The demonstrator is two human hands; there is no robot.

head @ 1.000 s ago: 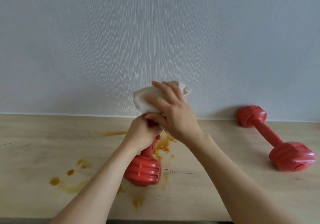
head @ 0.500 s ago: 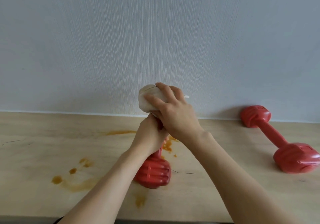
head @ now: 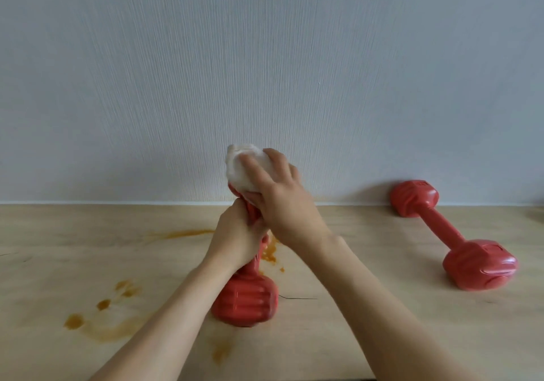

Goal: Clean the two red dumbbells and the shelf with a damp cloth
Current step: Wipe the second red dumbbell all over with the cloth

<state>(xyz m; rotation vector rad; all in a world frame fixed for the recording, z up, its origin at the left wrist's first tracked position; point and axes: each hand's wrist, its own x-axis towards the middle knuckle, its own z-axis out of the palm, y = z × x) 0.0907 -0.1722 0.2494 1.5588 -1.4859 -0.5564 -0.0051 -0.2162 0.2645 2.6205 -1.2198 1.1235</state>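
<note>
While wiping goes on, everything is placed relative to the dumbbell standing on end.
Right hand: the right hand (head: 279, 201) has its fingers curled over a white cloth (head: 243, 168), pressing it onto the top head of the upright dumbbell (head: 245, 298).
Left hand: the left hand (head: 235, 239) grips the handle just below the cloth, steadying it.
Long axis: near vertical, the lower head resting on the shelf (head: 382, 336), the top head hidden under the cloth.
Nearer hand: the left, lower on the handle; the right sits above it.
Second dumbbell (head: 450, 233): lying flat, well apart to the right of the upright one, untouched.
Stains (head: 103, 321): orange smears on the shelf, left of and behind the upright dumbbell.
Next move, as a judgement: the cloth likely travels down the handle.
</note>
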